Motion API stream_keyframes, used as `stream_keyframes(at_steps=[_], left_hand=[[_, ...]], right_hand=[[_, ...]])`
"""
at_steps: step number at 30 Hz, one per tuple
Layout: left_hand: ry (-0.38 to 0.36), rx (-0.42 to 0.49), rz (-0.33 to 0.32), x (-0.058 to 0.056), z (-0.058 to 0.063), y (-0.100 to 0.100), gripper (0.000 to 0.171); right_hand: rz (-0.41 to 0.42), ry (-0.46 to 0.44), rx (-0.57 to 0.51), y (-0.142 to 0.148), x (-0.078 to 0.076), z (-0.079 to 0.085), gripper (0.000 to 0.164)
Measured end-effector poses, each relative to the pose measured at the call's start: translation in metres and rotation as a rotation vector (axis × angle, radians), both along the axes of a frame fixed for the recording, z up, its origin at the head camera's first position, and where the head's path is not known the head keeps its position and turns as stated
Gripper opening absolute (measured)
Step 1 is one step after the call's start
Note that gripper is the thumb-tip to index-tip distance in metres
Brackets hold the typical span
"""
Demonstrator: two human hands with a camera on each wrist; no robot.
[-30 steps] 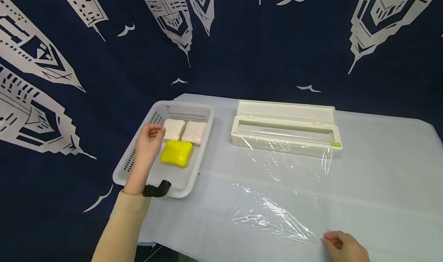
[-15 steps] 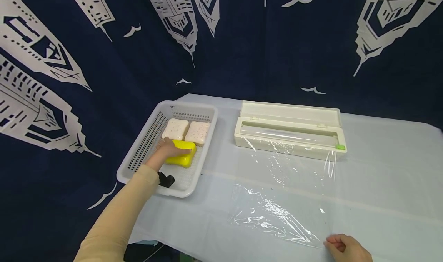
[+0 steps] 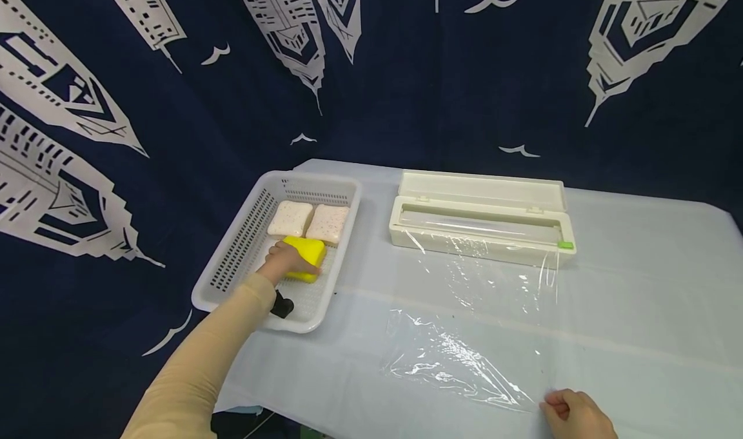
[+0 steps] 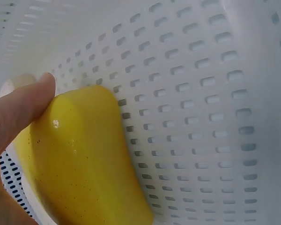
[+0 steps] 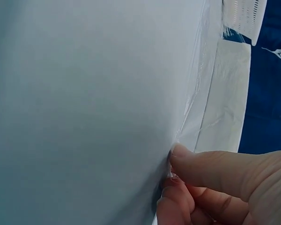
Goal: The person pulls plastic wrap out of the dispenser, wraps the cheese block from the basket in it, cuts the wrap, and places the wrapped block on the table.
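Note:
In the head view my left hand (image 3: 282, 260) is down in the white plastic basket (image 3: 217, 283), gripping a glossy yellow pillow-shaped block (image 3: 310, 251). The left wrist view shows the thumb lying along an edge of this yellow block (image 4: 84, 154), which has small dark specks. Two whitish speckled blocks, a left one (image 3: 290, 218) and a right one (image 3: 327, 224), lie just behind it. At the front right, my right hand (image 3: 580, 416) pinches the corner of a clear plastic wrap sheet (image 3: 464, 355) between thumb and fingers; the right wrist view shows this pinch on the film (image 5: 199, 84) closely.
A cream wrap dispenser box (image 3: 464, 249) with its lid raised stands at the back, its roll visible inside. The film runs from it toward the front over the white tablecloth (image 3: 650, 284). A green slider (image 3: 565, 245) sits at the box's right end. Behind hangs a dark blue printed curtain (image 3: 406, 117).
My left hand has come down from above the basket's left side onto the yellow block and now grips it. The right hand stays at the film's corner.

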State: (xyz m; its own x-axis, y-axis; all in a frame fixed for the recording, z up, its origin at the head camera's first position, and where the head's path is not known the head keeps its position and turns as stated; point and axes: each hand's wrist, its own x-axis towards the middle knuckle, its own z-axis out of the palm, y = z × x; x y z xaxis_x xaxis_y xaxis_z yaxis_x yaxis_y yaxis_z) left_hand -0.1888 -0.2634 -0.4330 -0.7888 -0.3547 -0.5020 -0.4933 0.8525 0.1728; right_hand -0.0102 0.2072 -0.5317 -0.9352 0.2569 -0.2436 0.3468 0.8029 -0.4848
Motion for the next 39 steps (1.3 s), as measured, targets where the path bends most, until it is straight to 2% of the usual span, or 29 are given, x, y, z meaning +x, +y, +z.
stream_keyframes(at_steps=[5, 8, 13, 15, 17, 21, 24, 26, 29, 31, 34, 39], left_hand=[[0.017, 0.041, 0.036, -0.001, 0.002, -0.004, 0.116], [0.039, 0.050, 0.030, -0.002, 0.006, -0.008, 0.117], [0.118, 0.016, -0.020, 0.002, 0.025, -0.010, 0.112], [0.194, -0.002, -0.038, 0.007, 0.037, -0.008, 0.108], [0.305, 0.008, -0.044, 0.013, 0.049, -0.005, 0.104], [0.556, 0.117, -0.082, 0.028, 0.068, 0.009, 0.102], [0.710, 0.204, -0.174, 0.038, 0.078, 0.024, 0.104], [0.777, 0.239, -0.250, 0.044, 0.081, 0.038, 0.104], [0.839, 0.290, -0.334, 0.053, 0.082, 0.061, 0.103], [0.846, 0.309, -0.371, 0.059, 0.081, 0.076, 0.102], [0.828, 0.349, -0.410, 0.065, 0.074, 0.098, 0.101], [0.778, 0.414, -0.444, 0.068, 0.056, 0.128, 0.101]], right_hand=[[0.001, 0.026, 0.006, 0.000, 0.000, 0.001, 0.014], [-0.004, 0.034, 0.003, -0.001, 0.001, 0.002, 0.014], [0.000, 0.054, 0.008, -0.001, 0.003, 0.002, 0.015], [0.007, 0.067, 0.012, -0.001, 0.004, 0.002, 0.014], [0.013, 0.082, 0.013, -0.001, 0.005, 0.003, 0.014], [0.020, 0.112, 0.011, -0.001, 0.006, 0.004, 0.013], [0.017, 0.113, 0.002, -0.001, 0.006, 0.005, 0.014], [0.011, 0.106, -0.003, -0.001, 0.005, 0.007, 0.014], [-0.003, 0.096, -0.008, -0.002, 0.005, 0.009, 0.014], [-0.015, 0.103, -0.008, -0.003, 0.005, 0.010, 0.013], [-0.029, 0.113, -0.011, -0.003, 0.007, 0.010, 0.013], [-0.019, 0.119, -0.015, -0.002, 0.008, 0.010, 0.013]])
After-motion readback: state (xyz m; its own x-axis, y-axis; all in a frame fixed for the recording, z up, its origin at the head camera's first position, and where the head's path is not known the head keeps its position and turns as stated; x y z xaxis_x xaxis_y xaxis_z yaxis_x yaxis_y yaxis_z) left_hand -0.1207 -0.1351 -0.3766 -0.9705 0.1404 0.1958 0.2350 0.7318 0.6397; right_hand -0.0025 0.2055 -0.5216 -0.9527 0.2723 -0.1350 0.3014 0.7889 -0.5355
